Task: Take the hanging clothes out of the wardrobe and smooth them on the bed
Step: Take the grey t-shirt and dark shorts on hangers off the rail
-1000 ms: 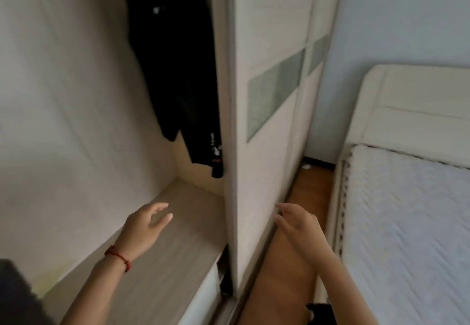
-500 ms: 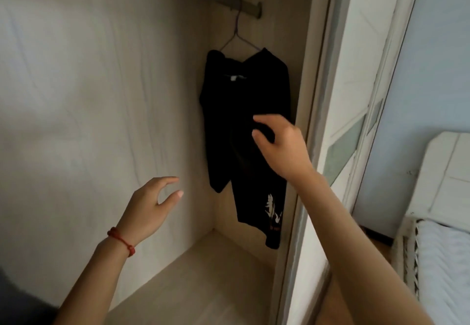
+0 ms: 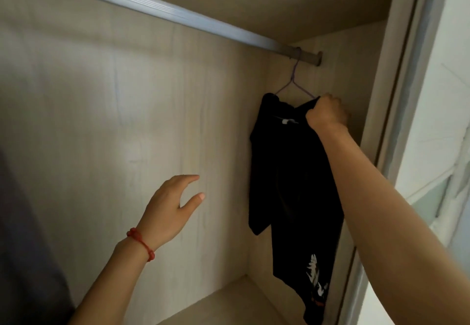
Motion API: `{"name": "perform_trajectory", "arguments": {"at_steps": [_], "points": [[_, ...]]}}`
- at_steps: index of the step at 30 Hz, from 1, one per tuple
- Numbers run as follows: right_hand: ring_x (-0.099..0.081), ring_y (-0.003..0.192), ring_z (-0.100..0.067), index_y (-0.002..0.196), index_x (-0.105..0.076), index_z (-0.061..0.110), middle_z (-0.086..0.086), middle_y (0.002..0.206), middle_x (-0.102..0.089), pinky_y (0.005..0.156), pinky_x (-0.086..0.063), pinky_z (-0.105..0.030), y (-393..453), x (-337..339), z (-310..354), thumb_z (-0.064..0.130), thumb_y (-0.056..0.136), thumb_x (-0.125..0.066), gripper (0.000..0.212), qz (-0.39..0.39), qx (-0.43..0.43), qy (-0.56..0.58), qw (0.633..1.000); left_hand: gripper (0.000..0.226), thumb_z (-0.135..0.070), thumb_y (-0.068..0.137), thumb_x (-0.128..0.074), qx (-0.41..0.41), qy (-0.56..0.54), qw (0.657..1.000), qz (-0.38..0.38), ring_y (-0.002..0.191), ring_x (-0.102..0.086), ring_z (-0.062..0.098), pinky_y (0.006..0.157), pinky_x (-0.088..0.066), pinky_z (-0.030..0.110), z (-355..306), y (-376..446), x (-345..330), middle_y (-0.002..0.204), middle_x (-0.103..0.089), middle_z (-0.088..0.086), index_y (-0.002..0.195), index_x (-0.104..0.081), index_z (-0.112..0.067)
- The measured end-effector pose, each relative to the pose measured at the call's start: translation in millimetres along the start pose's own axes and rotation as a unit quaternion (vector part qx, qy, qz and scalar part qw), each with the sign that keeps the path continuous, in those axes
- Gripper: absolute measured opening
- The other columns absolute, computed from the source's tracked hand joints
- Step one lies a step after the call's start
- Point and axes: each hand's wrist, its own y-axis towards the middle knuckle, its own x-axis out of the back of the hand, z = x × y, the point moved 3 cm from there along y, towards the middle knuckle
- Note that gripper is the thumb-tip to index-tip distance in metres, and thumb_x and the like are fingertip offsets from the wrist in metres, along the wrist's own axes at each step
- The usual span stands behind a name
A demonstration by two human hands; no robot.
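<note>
With the right hand (image 3: pixel 328 113) fisted on the black shirt's (image 3: pixel 292 172) shoulder at the hanger (image 3: pixel 295 84) and the left hand (image 3: pixel 169 210) spread empty, lifting the hook off the rail (image 3: pixel 152 11) probably beats yanking fabric.

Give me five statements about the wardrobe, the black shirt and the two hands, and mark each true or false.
1. The right hand grips the black shirt at its shoulder. True.
2. The shirt lies folded on the wardrobe floor. False: it hangs from a hanger hooked on the rail.
3. The left hand is open and holds nothing. True.
4. The left wrist is bare. False: it wears a red string bracelet.
5. Several garments hang on the rail. False: only the one black shirt is visible there.
</note>
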Motion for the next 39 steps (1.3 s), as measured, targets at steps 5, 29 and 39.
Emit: {"name": "perform_trajectory", "arguments": {"at_steps": [5,29,39], "points": [[-0.057,0.104,-0.038,0.114,-0.058,0.001,-0.020,0.114,-0.060,0.084,-0.047,-0.039,4.5,-12.7,14.5,0.013,0.092,-0.045,0.027,0.054,0.030,0.085,0.994,0.069,-0.062,0.077,-0.038,-0.005,0.075,0.995,-0.067,0.130,-0.040,0.014,0.102,-0.025,0.018,-19.1,15.8,30.1,0.137,-0.049,-0.003,0.131,-0.049,-0.021],[-0.057,0.104,-0.042,0.115,-0.053,-0.001,-0.025,0.113,-0.060,0.090,-0.047,-0.050,-68.0,-18.4,81.5,0.020,0.094,-0.048,0.030,0.110,0.122,0.429,0.888,0.049,-0.027,0.086,-0.059,0.138,0.487,0.799,-0.324,0.128,-0.035,0.041,0.102,-0.028,0.052,-81.7,-8.7,223.3,0.136,-0.042,0.025,0.127,-0.049,-0.002],[-0.057,0.098,-0.042,0.109,-0.055,-0.004,-0.026,0.104,-0.062,0.078,-0.047,-0.041,-92.6,-15.1,100.0,0.019,0.094,-0.049,0.029,0.099,0.173,0.442,0.875,0.029,-0.011,0.089,-0.048,0.359,0.505,0.738,-0.267,0.103,-0.055,0.046,0.086,-0.044,0.048,-66.7,-22.8,260.7,0.112,-0.056,0.030,0.113,-0.055,0.005]]}}
